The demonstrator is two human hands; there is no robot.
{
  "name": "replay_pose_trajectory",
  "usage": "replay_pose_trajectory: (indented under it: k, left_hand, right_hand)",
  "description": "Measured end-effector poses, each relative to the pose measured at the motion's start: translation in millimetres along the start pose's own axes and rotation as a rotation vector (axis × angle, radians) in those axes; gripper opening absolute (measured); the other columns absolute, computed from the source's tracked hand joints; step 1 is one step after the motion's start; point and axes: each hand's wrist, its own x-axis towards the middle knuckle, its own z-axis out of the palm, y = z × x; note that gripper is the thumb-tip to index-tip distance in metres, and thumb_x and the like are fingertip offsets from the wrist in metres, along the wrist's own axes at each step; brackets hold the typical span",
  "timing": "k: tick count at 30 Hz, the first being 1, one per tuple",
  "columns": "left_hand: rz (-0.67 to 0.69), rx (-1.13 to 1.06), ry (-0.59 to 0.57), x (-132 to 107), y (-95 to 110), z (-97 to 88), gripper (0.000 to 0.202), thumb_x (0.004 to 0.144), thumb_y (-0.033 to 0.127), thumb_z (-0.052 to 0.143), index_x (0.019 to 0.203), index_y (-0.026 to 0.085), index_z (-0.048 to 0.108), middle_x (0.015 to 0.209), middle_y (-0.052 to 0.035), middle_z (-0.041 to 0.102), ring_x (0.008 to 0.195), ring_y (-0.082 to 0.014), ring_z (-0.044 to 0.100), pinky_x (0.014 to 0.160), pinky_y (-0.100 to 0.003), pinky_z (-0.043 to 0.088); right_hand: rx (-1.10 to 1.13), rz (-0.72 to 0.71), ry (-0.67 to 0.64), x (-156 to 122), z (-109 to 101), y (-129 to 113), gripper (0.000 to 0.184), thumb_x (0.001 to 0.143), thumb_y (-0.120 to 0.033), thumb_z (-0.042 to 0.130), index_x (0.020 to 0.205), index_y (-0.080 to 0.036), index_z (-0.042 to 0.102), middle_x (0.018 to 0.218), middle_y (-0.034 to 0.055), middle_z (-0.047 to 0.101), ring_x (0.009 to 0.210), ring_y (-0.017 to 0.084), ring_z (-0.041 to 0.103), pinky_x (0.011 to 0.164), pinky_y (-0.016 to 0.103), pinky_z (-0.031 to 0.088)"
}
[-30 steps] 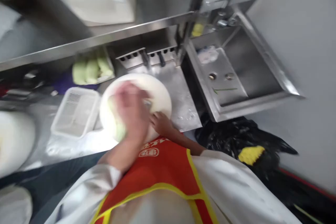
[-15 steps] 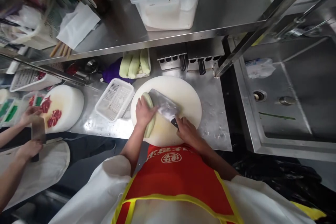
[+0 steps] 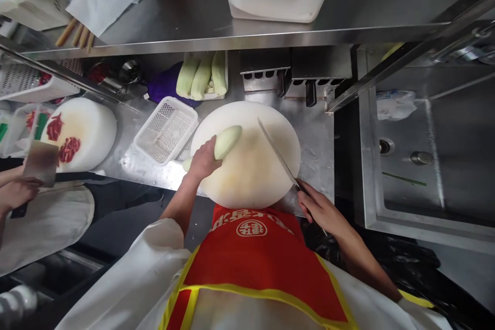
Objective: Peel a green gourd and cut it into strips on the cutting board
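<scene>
A long pale-green gourd (image 3: 228, 143) is gripped by the curled left hand (image 3: 204, 159) over the round white board (image 3: 247, 185), at ten o'clock; a steel-bladed knife (image 3: 276, 152) is clasped in the closed right hand (image 3: 319, 207) at four. If rolled on its rounded side, the gourd could be miscut. Three similar gourds (image 3: 200, 80) are held in a white tray (image 3: 215, 96) at eleven.

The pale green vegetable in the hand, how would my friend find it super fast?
Look for the big round white board just beyond the red apron. At its left side, the left hand grips one long, pale green vegetable. Similar vegetables lie together in a tray farther back; only this one is held.
</scene>
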Motion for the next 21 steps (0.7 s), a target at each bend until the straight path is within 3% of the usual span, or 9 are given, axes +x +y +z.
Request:
replay_pose_trajectory:
  k: [2, 5, 10, 14, 16, 18, 21]
  left_hand:
    - [0.04, 0.1, -0.033, 1, 9, 7.2, 0.074, 0.088, 0.041, 0.068, 0.153, 0.019, 0.04, 0.147, -0.0152, 0.055, 0.133, -0.0352, 0.053, 0.111, -0.045, 0.039]
    - [0.044, 0.179, -0.016, 2, 21, 16.4, 0.066, 0.094, 0.052, 0.06, 0.151, 0.023, 0.044, 0.144, -0.0141, 0.058, 0.132, -0.0351, 0.052, 0.112, -0.047, 0.035]
    - [0.056, 0.206, -0.015, -1, 23, 17.9, 0.068, 0.097, 0.056, 0.054, 0.156, 0.025, 0.039, 0.146, -0.0138, 0.057, 0.13, -0.0359, 0.053, 0.108, -0.047, 0.037]
    - [0.066, 0.224, 0.009, -2, 22, 18.7, 0.066, 0.098, 0.057, 0.052, 0.155, 0.025, 0.041, 0.145, -0.0137, 0.058, 0.127, -0.0363, 0.054, 0.106, -0.047, 0.038]
    - [0.055, 0.222, 0.009, -3, 24, 19.4, 0.067, 0.097, 0.058, 0.053, 0.154, 0.025, 0.041, 0.143, -0.0134, 0.059, 0.127, -0.0362, 0.054, 0.106, -0.047, 0.038]
    - [0.037, 0.213, 0.002, -4, 26, 19.6, 0.068, 0.096, 0.058, 0.055, 0.154, 0.027, 0.041, 0.143, -0.013, 0.059, 0.127, -0.0361, 0.053, 0.107, -0.047, 0.037]
    - [0.033, 0.201, 0.0, -4, 29, 19.3, 0.067, 0.095, 0.057, 0.057, 0.154, 0.028, 0.042, 0.144, -0.0123, 0.059, 0.127, -0.0363, 0.053, 0.107, -0.048, 0.037]
  right_hand:
    - [0.25, 0.051, -0.029, -12, 11, -1, 0.073, 0.097, -0.07, 0.041, 0.15, -0.02, 0.046, 0.067, -0.0037, 0.055, 0.048, 0.014, 0.049, 0.049, 0.027, 0.042]
    - [0.394, 0.08, -0.068, -22, 28, -10, 0.075, 0.094, -0.073, 0.047, 0.145, -0.018, 0.049, 0.067, -0.0051, 0.051, 0.046, 0.011, 0.044, 0.043, 0.024, 0.038]
    - [0.394, 0.058, -0.162, -20, 43, -27, 0.071, 0.098, -0.066, 0.043, 0.152, -0.019, 0.045, 0.066, -0.0062, 0.05, 0.048, 0.011, 0.047, 0.045, 0.023, 0.04]
    - [0.28, 0.031, -0.142, -13, 46, -33, 0.068, 0.1, -0.06, 0.042, 0.153, -0.017, 0.047, 0.063, -0.0058, 0.05, 0.05, 0.012, 0.05, 0.05, 0.024, 0.043]
    - [0.204, 0.016, -0.114, -15, 42, -35, 0.066, 0.1, -0.06, 0.041, 0.151, -0.018, 0.05, 0.067, -0.002, 0.058, 0.06, 0.016, 0.059, 0.058, 0.027, 0.05]
    - [0.118, -0.017, -0.087, -22, 34, -37, 0.062, 0.1, -0.06, 0.043, 0.147, -0.021, 0.057, 0.082, 0.0052, 0.069, 0.085, 0.023, 0.069, 0.074, 0.034, 0.055]
    - [0.013, -0.066, -0.038, -32, 20, -41, 0.056, 0.099, -0.06, 0.047, 0.136, -0.023, 0.066, 0.104, 0.0112, 0.074, 0.113, 0.029, 0.066, 0.094, 0.041, 0.053]
